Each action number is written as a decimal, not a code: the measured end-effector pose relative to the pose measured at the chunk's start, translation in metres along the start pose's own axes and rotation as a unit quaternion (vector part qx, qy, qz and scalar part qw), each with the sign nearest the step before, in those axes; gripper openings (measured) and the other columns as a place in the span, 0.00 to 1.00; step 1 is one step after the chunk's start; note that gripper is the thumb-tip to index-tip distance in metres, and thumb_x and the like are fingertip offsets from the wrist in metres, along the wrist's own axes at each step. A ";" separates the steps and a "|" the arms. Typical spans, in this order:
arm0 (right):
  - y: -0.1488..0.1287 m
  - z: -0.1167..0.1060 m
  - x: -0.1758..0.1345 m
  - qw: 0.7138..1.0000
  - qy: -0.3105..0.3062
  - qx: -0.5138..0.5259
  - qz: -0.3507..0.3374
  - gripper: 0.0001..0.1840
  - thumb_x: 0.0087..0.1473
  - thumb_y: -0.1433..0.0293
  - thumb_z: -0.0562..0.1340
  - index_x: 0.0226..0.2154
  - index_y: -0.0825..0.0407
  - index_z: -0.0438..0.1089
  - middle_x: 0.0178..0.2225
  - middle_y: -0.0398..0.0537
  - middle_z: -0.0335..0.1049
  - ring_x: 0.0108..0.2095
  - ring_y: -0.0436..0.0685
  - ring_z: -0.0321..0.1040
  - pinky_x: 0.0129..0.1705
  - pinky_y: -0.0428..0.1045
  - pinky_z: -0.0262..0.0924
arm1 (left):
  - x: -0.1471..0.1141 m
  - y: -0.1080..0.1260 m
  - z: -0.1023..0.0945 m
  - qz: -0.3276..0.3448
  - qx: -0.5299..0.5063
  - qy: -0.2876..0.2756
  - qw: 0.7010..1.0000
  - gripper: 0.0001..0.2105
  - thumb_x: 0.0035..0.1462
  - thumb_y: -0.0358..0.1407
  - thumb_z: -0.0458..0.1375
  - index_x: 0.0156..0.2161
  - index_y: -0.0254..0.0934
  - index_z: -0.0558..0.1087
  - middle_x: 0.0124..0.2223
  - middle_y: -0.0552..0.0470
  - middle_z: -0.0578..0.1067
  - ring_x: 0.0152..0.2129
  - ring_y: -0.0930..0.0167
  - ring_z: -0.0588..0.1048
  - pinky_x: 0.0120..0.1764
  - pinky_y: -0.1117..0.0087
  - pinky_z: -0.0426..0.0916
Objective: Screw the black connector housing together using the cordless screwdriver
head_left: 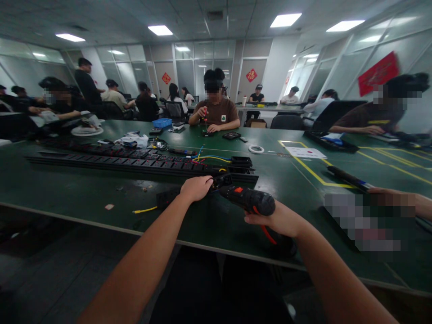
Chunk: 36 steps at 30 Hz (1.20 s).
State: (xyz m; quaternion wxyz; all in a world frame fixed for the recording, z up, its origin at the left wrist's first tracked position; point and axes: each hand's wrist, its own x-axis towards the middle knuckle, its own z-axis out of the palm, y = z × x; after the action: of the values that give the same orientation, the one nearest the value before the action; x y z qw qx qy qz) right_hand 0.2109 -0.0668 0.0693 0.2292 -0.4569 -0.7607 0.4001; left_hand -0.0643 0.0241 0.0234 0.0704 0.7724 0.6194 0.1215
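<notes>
My right hand (276, 219) is wrapped round the grip of a black and orange cordless drill (248, 199), whose front end points left at a small black part (221, 181). My left hand (196, 188) is closed on that part and steadies it on the table; its fingertips are partly hidden. A dark block (168, 196) with a yellow wire (146, 210) lies to the left of my left wrist. Just beyond my hands, long black power strips (141, 164) stretch to the left, with blue and yellow-green wires (211, 157) at their right ends.
The green table (135, 189) holds a white tape roll (256, 149), a blue basket (162, 122) and plastic bags (135, 139). Across from me a person (216, 110) works with a red screwdriver. At right, a co-worker's hand (388, 198) is near a long tool (349, 177).
</notes>
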 end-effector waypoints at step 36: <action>0.000 0.000 0.001 1.000 -0.018 0.009 0.007 0.14 0.44 0.63 0.71 0.35 0.51 0.77 0.32 0.43 0.75 0.35 0.58 0.70 0.45 0.55 0.67 | 0.001 0.001 0.002 0.000 0.000 0.003 1.000 0.25 0.69 0.49 0.41 0.62 0.49 0.71 0.61 0.51 0.74 0.54 0.59 0.74 0.53 0.61 0.67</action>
State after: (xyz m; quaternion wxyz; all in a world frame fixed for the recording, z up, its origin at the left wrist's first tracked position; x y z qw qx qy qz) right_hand 0.2108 -0.0660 0.0693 0.2166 -0.4526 -0.7581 0.4166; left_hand -0.0627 0.0249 0.0220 0.0686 0.7721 0.6196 0.1233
